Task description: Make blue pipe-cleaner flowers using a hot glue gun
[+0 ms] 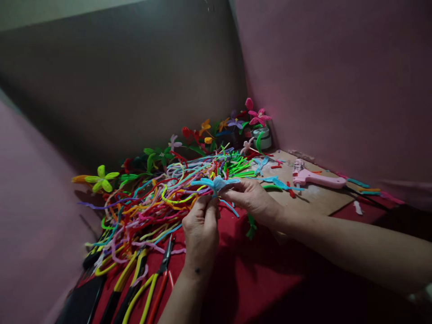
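A light blue pipe-cleaner flower [218, 182] is held up between my two hands, its fuzzy petals spread left and right. My left hand [201, 225] pinches it from below, with thumb and fingertips closed at its base. From the right, my right hand [254, 201] grips a petal between thumb and fingers. Just behind the flower lies a large tangle of coloured pipe cleaners [145, 211]. To the right, more light blue pipe-cleaner pieces [276, 182] rest on a board.
A pink hot glue gun [320, 178] lies on the brown board [324, 200]. Yellow-handled pliers [126, 274] and scissors-like cutters [165, 265] are at front left on the red cloth [256, 279]. Finished pipe-cleaner flowers [101, 178] line the back, near a white jar [262, 138].
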### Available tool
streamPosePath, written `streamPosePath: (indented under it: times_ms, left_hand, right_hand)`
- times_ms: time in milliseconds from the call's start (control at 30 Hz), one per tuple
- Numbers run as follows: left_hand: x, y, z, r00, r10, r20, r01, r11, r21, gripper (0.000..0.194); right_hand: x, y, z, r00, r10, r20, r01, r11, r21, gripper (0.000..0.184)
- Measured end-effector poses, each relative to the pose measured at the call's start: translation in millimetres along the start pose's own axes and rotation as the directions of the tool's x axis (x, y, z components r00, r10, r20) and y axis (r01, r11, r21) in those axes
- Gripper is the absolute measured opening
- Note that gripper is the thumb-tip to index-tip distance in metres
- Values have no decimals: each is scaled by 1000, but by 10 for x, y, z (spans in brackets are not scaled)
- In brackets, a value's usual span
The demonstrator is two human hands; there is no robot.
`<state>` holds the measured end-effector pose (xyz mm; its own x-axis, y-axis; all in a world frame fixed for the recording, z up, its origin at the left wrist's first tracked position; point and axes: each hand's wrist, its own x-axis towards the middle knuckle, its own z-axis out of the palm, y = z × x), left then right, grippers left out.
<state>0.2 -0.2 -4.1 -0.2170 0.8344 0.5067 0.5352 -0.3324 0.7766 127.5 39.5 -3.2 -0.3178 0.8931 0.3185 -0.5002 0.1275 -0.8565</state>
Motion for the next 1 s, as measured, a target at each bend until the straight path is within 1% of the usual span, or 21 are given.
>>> streamPosePath:
  times_ms: [100, 200, 267, 333, 433, 533, 633, 667, 733, 767, 800, 833, 867, 900, 933, 1000]
  left_hand:
    - [-11, -10, 14, 994, -78, 78, 84, 994, -67, 17]
    - [-31, 23, 37, 987, -134, 84, 146, 978, -152, 17]
    - [-44, 69, 54, 976, -185, 117, 209, 947, -244, 20]
    - [-46, 115, 64, 952, -245, 181, 296, 884, -362, 24]
    - [-23, 141, 50, 897, -289, 334, 433, 731, -528, 25]
    - [18, 113, 9, 818, -257, 515, 563, 544, -622, 20]
    - [49, 73, -32, 718, -193, 668, 685, 365, -631, 16]
    - [55, 64, -41, 690, -171, 703, 714, 320, -623, 15]
    - [65, 54, -50, 656, -142, 741, 746, 273, -608, 15]
    - [68, 54, -50, 651, -144, 746, 750, 274, -602, 15]
    - [69, 57, -47, 651, -157, 742, 749, 292, -595, 16]
    - [68, 62, -41, 657, -179, 732, 741, 330, -585, 17]
    - [64, 69, -32, 677, -205, 707, 719, 390, -575, 21]
    - [57, 74, -20, 710, -228, 666, 679, 471, -563, 25]
    - [44, 78, -6, 755, -241, 610, 620, 565, -545, 28]
    - [9, 72, 26, 866, -229, 444, 442, 764, -469, 28]
  right_hand:
    - [-10, 2, 12, 999, 34, -36, -32, 999, 43, 6]
    - [-23, 32, 27, 995, 55, -81, -49, 996, 75, 8]
    - [-26, 51, 29, 993, 41, -115, -33, 997, 72, 11]
    - [-26, 58, 24, 991, 15, -129, -7, 998, 66, 12]
    - [-28, 47, 15, 995, -11, -99, 15, 999, 42, 17]
    - [-41, 41, 7, 999, 18, -30, -17, 999, 37, 22]
    - [-49, 53, -4, 993, 83, 78, -88, 994, 59, 25]
    - [-47, 60, -9, 988, 108, 110, -117, 990, 74, 27]
    - [-37, 78, -21, 976, 168, 138, -185, 975, 123, 25]
    - [-29, 87, -27, 971, 198, 132, -217, 964, 151, 23]
    - [-21, 97, -33, 969, 222, 111, -239, 955, 176, 21]
    - [-14, 106, -38, 968, 236, 81, -248, 949, 195, 20]
    - [-8, 114, -41, 970, 241, 44, -245, 947, 209, 20]
    - [-6, 118, -42, 972, 233, 8, -229, 949, 216, 21]
    - [-7, 118, -39, 976, 215, -23, -205, 955, 213, 22]
    - [-17, 104, -24, 986, 154, -66, -139, 972, 191, 23]
